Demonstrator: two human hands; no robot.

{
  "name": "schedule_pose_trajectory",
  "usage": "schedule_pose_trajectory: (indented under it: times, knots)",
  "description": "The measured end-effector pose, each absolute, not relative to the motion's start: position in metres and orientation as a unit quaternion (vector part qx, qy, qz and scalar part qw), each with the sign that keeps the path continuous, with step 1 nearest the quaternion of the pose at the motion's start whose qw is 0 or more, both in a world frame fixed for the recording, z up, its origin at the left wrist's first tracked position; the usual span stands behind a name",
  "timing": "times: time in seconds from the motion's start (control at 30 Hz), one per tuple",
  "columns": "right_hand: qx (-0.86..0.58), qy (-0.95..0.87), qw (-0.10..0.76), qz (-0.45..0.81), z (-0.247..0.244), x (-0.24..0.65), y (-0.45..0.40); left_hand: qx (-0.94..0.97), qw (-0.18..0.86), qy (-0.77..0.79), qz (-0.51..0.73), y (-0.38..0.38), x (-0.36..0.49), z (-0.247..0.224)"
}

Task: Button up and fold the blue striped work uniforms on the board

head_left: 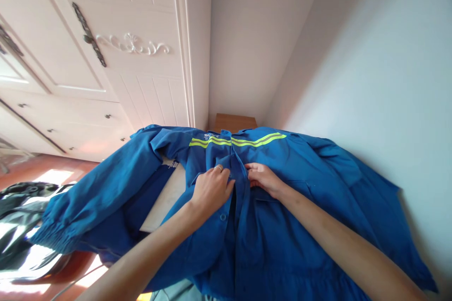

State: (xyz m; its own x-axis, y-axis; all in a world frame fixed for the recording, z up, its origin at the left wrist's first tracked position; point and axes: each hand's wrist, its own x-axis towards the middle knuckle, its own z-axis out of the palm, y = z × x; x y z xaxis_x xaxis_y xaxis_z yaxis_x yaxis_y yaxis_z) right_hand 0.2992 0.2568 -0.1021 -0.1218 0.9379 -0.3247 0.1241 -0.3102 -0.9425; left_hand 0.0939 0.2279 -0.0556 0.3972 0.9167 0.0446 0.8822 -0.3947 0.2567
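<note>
A blue work jacket (pixel 282 169) lies spread out, front side up, with a yellow-green and grey reflective stripe (pixel 257 141) across its chest. My left hand (pixel 212 186), a ring on one finger, is closed on the jacket's left front edge, just above a button (pixel 222 217). On the opposite edge, the placket, my right hand (pixel 263 178) pinches the cloth between thumb and fingers. Below the hands the two front edges are slightly apart. Both sleeves reach outward, the left one ending in a gathered cuff (pixel 56 230).
A pale wardrobe (pixel 141 14) with dark metal handles stands at the far left. A white wall (pixel 388 80) rises at right. Beyond the collar shows a brown wooden piece (pixel 235 122). Dark bags or clothing (pixel 21 216) lie at left, near the reddish floor (pixel 38 169).
</note>
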Motion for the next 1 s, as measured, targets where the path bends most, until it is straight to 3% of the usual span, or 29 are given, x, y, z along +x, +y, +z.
schedule_pose_trajectory:
  times: [0.2,0.33,0.53,0.7,0.87,1.0]
  knots:
    - [-0.596,-0.521,0.312,0.524,-0.107,0.295,0.252,0.821,0.089,0.564,0.009,0.239,0.101,-0.075]
    - [-0.632,-0.627,0.272,0.365,-0.112,0.292,0.247,0.827,0.082,0.556,0.000,0.241,0.099,-0.082]
    - [-0.566,-0.789,0.183,0.152,-0.103,0.282,0.231,0.814,0.098,0.572,0.019,0.245,0.096,-0.086]
    - [-0.594,-0.800,0.052,0.070,-0.095,0.273,0.222,0.805,0.095,0.584,0.043,0.241,0.098,-0.089]
    - [-0.615,-0.788,0.006,0.027,-0.091,0.266,0.219,0.807,0.088,0.580,0.068,0.237,0.101,-0.086]
    - [-0.646,-0.763,-0.008,0.031,-0.089,0.260,0.221,0.787,0.143,0.588,0.121,0.244,0.101,-0.082]
